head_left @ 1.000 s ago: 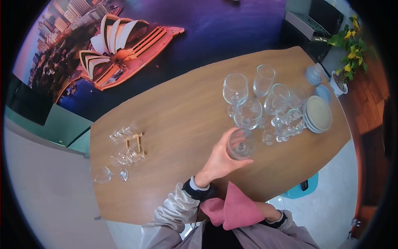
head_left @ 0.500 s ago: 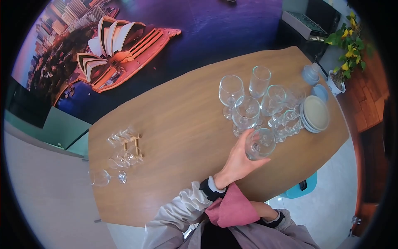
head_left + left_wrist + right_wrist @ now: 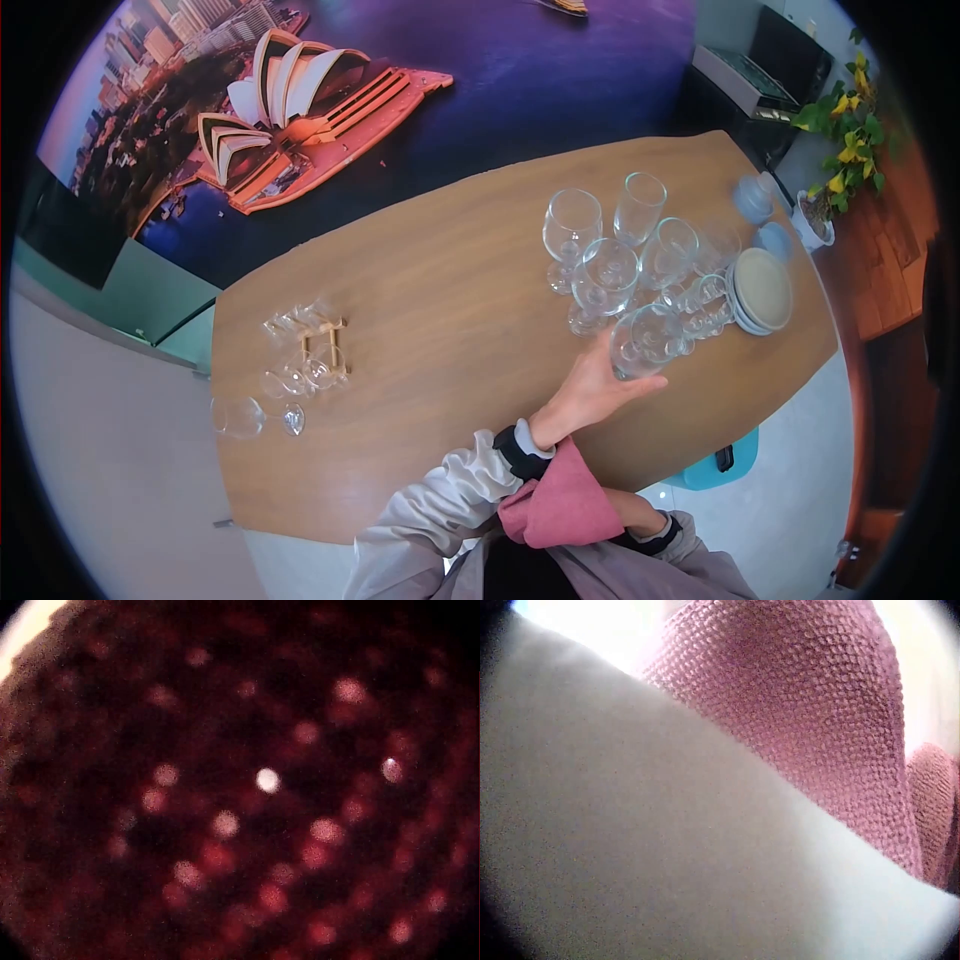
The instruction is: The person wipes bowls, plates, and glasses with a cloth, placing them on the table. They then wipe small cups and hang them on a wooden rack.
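My left hand (image 3: 592,385) is around a clear drinking glass (image 3: 640,345), fingers at its left side and thumb stretched along the near side. The glass is beside a cluster of clear glassware at the table's right. A pink cloth (image 3: 562,500) lies over my right hand, near my body; only the wrist (image 3: 640,515) shows and the fingers are hidden. In the right wrist view the textured pink cloth (image 3: 795,712) rises behind a pale sleeve-like surface (image 3: 652,810). Dark reddish material with bright specks fills the left wrist view.
Large wine glasses (image 3: 573,225) and a tall glass (image 3: 640,205) stand behind my left hand. Stacked plates (image 3: 763,290) and blue bowls (image 3: 752,198) are at the right. Across the table (image 3: 420,300), at left, several small glasses sit by a wooden rack (image 3: 325,345) and a wine glass (image 3: 238,417) lies down.
My left hand has carried the glass to the right, up against the other glassware, slowing in the last half second. The pink cloth's raised peak has folded down; my right wrist stays near my body.
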`<action>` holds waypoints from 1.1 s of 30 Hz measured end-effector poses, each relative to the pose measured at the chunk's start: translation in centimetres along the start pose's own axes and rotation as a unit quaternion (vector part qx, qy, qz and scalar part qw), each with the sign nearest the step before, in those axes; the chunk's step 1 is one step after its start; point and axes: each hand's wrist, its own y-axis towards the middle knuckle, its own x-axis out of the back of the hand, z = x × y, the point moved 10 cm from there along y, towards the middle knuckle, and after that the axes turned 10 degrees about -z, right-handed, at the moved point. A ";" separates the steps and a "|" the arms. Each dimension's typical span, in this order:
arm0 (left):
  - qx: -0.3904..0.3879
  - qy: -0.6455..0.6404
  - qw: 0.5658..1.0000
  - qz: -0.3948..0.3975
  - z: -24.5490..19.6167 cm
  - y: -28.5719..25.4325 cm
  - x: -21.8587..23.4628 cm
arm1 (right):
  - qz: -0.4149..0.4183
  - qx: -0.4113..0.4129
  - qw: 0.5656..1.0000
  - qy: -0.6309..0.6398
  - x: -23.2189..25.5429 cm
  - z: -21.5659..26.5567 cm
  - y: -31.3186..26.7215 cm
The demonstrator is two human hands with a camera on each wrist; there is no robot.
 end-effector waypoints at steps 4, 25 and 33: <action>-0.036 -0.034 0.999 -0.003 2.3 -1.5 1.0 | 0.000 -0.023 1.000 0.011 0.7 0.4 0.1; 0.173 0.200 0.687 -0.677 13.4 -35.9 45.1 | 0.112 -0.264 0.954 -0.085 -8.0 1.1 5.6; 0.085 0.045 0.755 -0.649 14.6 -32.3 50.6 | 0.137 -0.167 0.958 -0.188 -9.5 1.8 7.6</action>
